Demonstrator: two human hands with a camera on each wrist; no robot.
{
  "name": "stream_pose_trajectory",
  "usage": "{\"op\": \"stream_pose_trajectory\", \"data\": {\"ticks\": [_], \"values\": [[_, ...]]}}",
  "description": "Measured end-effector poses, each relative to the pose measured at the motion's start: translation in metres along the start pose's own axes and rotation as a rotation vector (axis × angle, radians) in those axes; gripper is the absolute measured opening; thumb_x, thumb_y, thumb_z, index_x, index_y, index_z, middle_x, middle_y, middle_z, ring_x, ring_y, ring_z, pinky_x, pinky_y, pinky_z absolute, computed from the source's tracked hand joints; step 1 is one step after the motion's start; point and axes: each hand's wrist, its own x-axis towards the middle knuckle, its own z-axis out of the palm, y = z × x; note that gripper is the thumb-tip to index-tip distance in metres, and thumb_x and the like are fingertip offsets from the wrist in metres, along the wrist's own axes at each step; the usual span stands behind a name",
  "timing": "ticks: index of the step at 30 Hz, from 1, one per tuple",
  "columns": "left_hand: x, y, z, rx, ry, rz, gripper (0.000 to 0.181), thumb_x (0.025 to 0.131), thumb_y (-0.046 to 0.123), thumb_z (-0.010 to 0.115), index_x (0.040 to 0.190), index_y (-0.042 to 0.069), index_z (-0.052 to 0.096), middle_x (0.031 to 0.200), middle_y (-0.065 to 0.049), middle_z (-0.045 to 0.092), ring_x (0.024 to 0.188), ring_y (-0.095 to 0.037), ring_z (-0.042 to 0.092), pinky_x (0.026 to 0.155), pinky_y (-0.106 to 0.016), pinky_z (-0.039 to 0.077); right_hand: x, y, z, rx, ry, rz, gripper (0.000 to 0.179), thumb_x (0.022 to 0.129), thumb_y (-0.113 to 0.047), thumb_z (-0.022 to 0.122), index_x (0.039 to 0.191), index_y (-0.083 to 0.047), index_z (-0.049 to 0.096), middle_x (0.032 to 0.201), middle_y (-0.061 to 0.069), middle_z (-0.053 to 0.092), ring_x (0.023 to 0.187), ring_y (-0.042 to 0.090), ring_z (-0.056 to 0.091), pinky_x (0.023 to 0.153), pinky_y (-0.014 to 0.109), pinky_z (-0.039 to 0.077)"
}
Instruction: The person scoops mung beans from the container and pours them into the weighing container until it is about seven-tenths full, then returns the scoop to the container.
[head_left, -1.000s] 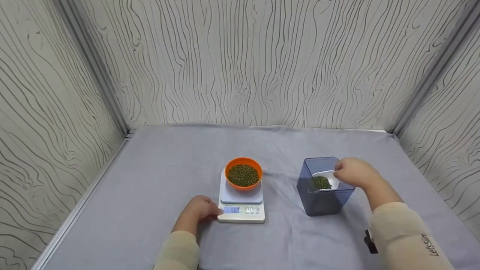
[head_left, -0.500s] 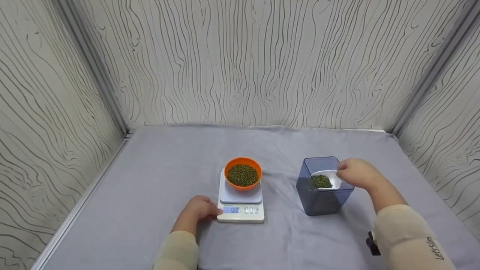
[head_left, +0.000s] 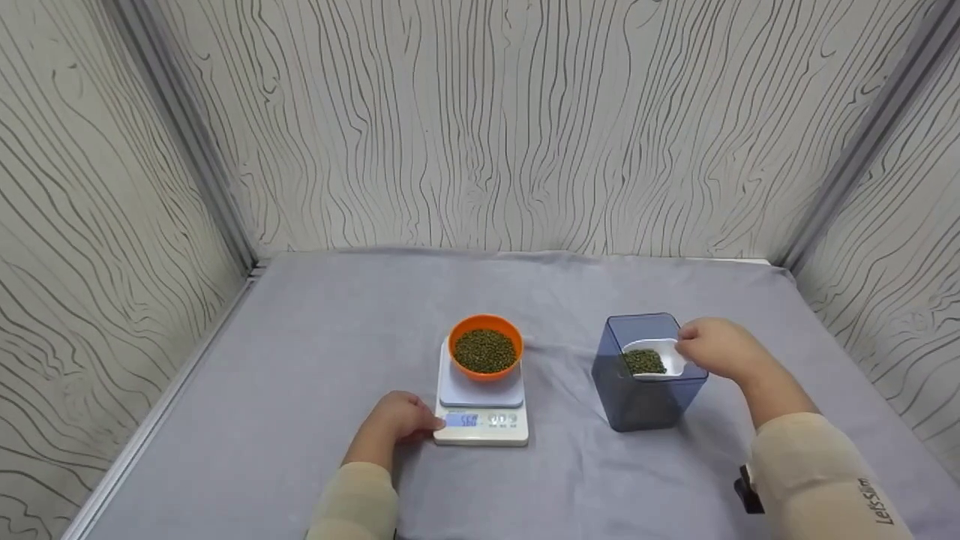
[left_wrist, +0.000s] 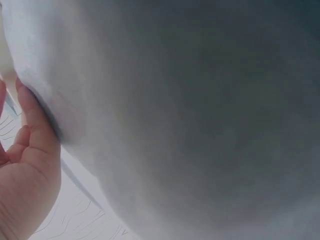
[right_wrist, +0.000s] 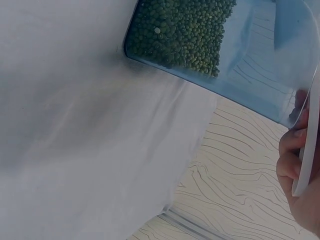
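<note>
In the head view, my right hand [head_left: 720,348] grips the handle of a white scoop [head_left: 673,360], which bears a heap of green mung beans [head_left: 643,361]. The scoop sits within the mouth of a translucent blue square container [head_left: 637,405]. The right wrist view shows the white handle [right_wrist: 309,145] in curled fingers, and more mung beans [right_wrist: 185,37] inside the container. My left hand [head_left: 405,417] holds the front left corner of a white kitchen scale [head_left: 487,433], thumb at its lit display. On the scale's platform stands an orange bowl [head_left: 486,319] filled with mung beans.
A grey cloth [head_left: 337,315] covers the table, wrinkled between scale and container. Wood-patterned panels [head_left: 480,127] stand behind and at both sides. A small black object [head_left: 748,491] shows by the right sleeve. Blurred cloth fills most of the left wrist view.
My right hand and the scoop have shifted slightly to the right within the container's mouth, the beans moving along. The left hand, scale and bowl look the same.
</note>
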Motion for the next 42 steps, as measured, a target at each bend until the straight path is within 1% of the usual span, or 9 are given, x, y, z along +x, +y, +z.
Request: {"op": "stream_pose_trajectory", "data": {"ticks": [6,10,16,20,25,30,33,37,42], "values": [[-0.002,0.001,0.0,0.003,0.002,0.011,0.02,0.07,0.017,0.077,0.069,0.007,0.059,0.065,0.0,0.054,0.062,-0.014,0.05,0.058,-0.025,0.042,-0.001,0.004,0.001,0.035,0.004,0.017,0.019,0.085,-0.016,0.048,0.068,-0.009,0.055,0.062,-0.001,0.051,0.058,0.015,0.045,0.054,0.031,0.034],[-0.002,0.001,0.0,0.004,0.002,0.006,0.021,0.07,0.017,0.077,0.069,0.007,0.059,0.065,-0.001,0.054,0.063,-0.014,0.05,0.058,-0.026,0.041,-0.002,0.008,0.002,0.061,0.02,0.014,0.02,0.084,-0.014,0.047,0.065,-0.01,0.052,0.06,-0.001,0.051,0.056,0.015,0.044,0.053,0.031,0.034],[-0.003,0.0,-0.001,-0.005,-0.002,0.001,0.021,0.07,0.018,0.078,0.071,0.006,0.06,0.066,-0.001,0.055,0.063,-0.015,0.05,0.059,-0.027,0.042,-0.003,0.011,0.004,0.097,0.053,0.003,0.024,0.085,-0.013,0.048,0.062,-0.011,0.047,0.059,-0.002,0.046,0.054,0.015,0.039,0.052,0.03,0.031],[-0.002,0.0,-0.001,-0.015,-0.005,-0.003,0.021,0.07,0.018,0.077,0.071,0.007,0.06,0.066,-0.001,0.056,0.063,-0.015,0.051,0.059,-0.027,0.043,-0.005,0.013,0.005,0.142,0.065,0.02,0.026,0.086,-0.012,0.048,0.061,-0.011,0.043,0.058,-0.002,0.04,0.054,0.015,0.037,0.051,0.03,0.03],[-0.001,-0.001,-0.001,0.002,-0.008,-0.008,0.021,0.07,0.02,0.077,0.072,0.007,0.061,0.066,-0.002,0.056,0.063,-0.015,0.05,0.058,-0.027,0.041,-0.008,0.016,0.006,0.206,0.067,0.036,0.027,0.088,-0.011,0.047,0.061,-0.01,0.044,0.059,-0.002,0.039,0.056,0.015,0.037,0.052,0.03,0.031],[0.0,-0.001,-0.001,0.018,-0.003,-0.012,0.02,0.07,0.021,0.077,0.072,0.008,0.062,0.067,-0.001,0.054,0.065,-0.016,0.048,0.057,-0.027,0.038,-0.011,0.02,0.006,0.253,0.097,0.028,0.025,0.089,-0.01,0.046,0.064,-0.006,0.046,0.059,-0.002,0.039,0.055,0.015,0.036,0.052,0.03,0.03],[0.001,-0.001,-0.001,0.019,-0.006,-0.024,0.02,0.07,0.022,0.077,0.071,0.009,0.062,0.066,-0.002,0.053,0.065,-0.016,0.047,0.057,-0.027,0.038,-0.013,0.023,0.006,0.313,0.109,0.039,0.025,0.089,-0.01,0.045,0.065,-0.002,0.047,0.058,-0.002,0.039,0.054,0.014,0.037,0.051,0.029,0.031],[0.002,-0.001,-0.001,0.019,-0.004,-0.03,0.02,0.07,0.022,0.077,0.071,0.009,0.061,0.067,-0.002,0.053,0.065,-0.016,0.047,0.057,-0.028,0.037,-0.015,0.026,0.007,0.454,0.115,0.076,0.022,0.09,-0.009,0.044,0.075,0.004,0.053,0.06,-0.004,0.044,0.056,0.01,0.043,0.052,0.027,0.036],[0.002,-0.001,-0.001,0.008,-0.003,-0.031,0.02,0.071,0.021,0.077,0.073,0.008,0.061,0.068,-0.003,0.053,0.066,-0.017,0.049,0.058,-0.028,0.038,-0.016,0.023,0.005,0.586,0.133,0.128,0.019,0.089,-0.01,0.046,0.08,0.003,0.057,0.062,-0.008,0.049,0.056,0.006,0.045,0.052,0.024,0.037]]}}
